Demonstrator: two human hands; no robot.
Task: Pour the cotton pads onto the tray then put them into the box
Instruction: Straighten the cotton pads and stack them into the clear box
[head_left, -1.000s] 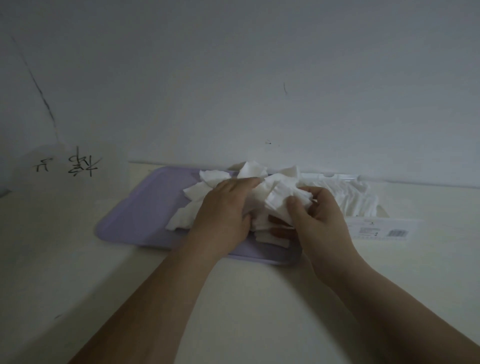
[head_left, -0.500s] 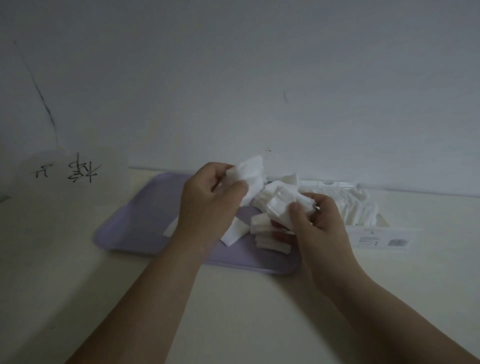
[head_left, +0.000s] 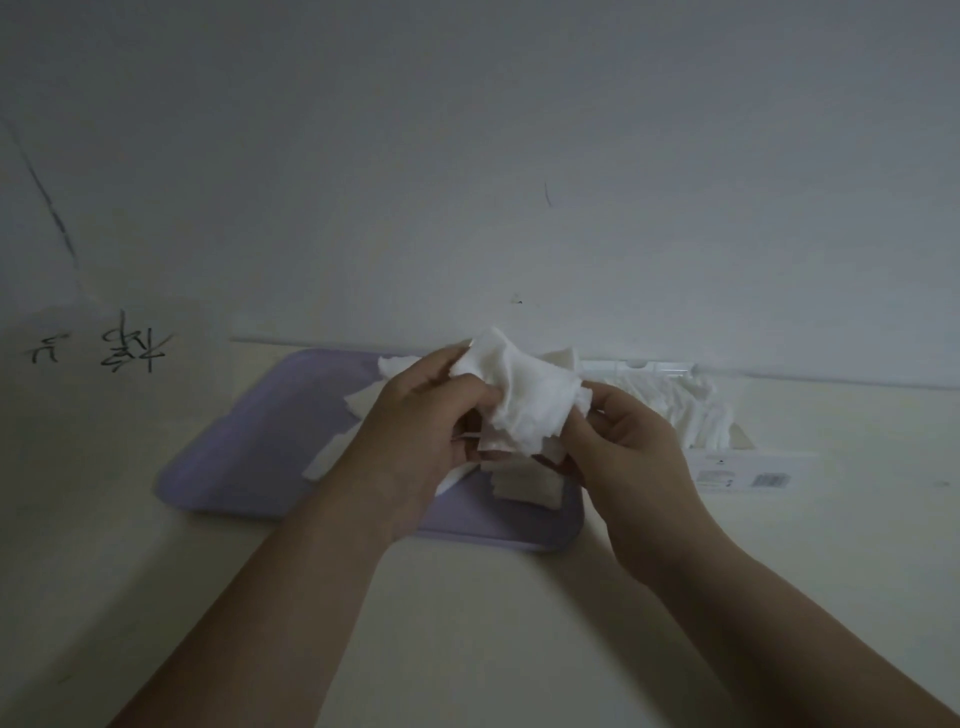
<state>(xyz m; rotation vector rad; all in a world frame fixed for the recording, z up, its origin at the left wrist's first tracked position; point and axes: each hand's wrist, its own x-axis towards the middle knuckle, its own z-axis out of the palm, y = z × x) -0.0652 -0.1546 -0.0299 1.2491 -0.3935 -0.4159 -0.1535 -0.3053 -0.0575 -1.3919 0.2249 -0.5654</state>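
Left hand (head_left: 415, 431), right hand (head_left: 634, 457) hold pads (head_left: 524, 400) over tray (head_left: 249, 447).

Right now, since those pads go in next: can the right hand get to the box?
Probably yes. The box sits open just beside the right hand, nothing between them. That hand grips the bunch of cotton pads together with the left hand, so it would arrive loaded.

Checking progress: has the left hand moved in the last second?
Yes. The left hand has risen off the tray and now holds a bunch of pads above it, together with the right hand.
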